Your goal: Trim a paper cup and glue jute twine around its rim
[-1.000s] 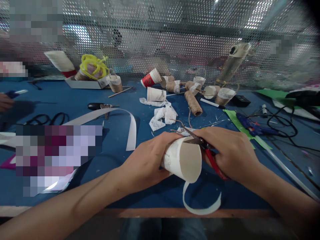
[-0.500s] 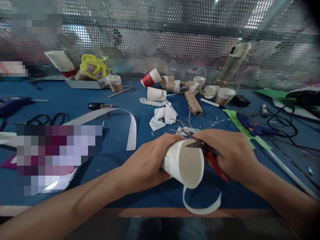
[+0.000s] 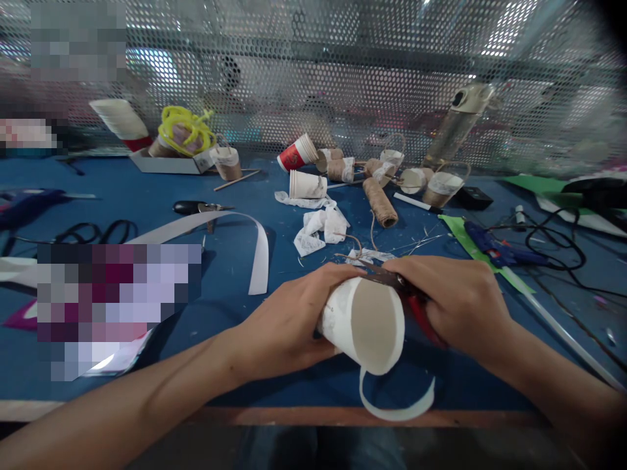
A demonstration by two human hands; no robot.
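My left hand (image 3: 289, 320) is wrapped round a white paper cup (image 3: 365, 323) lying on its side, its open mouth turned toward me. My right hand (image 3: 455, 300) grips red-handled scissors (image 3: 416, 307) whose dark blades sit at the cup's upper rim. A thin curled strip of white paper (image 3: 396, 405) hangs from the rim down over the blue table (image 3: 245, 365), near its front edge.
Behind the hands lie crumpled lace (image 3: 318, 228), a twine spool (image 3: 381, 203), several twine-wrapped and plain paper cups (image 3: 307, 185), a long white paper strip (image 3: 245, 235), black scissors (image 3: 196, 207), a blue glue gun (image 3: 490, 245) with black cables, and a perforated metal screen at the back.
The cup has turned slightly in my left hand, its mouth now lower and further right. The scissor blades have closed in flatter against the rim.
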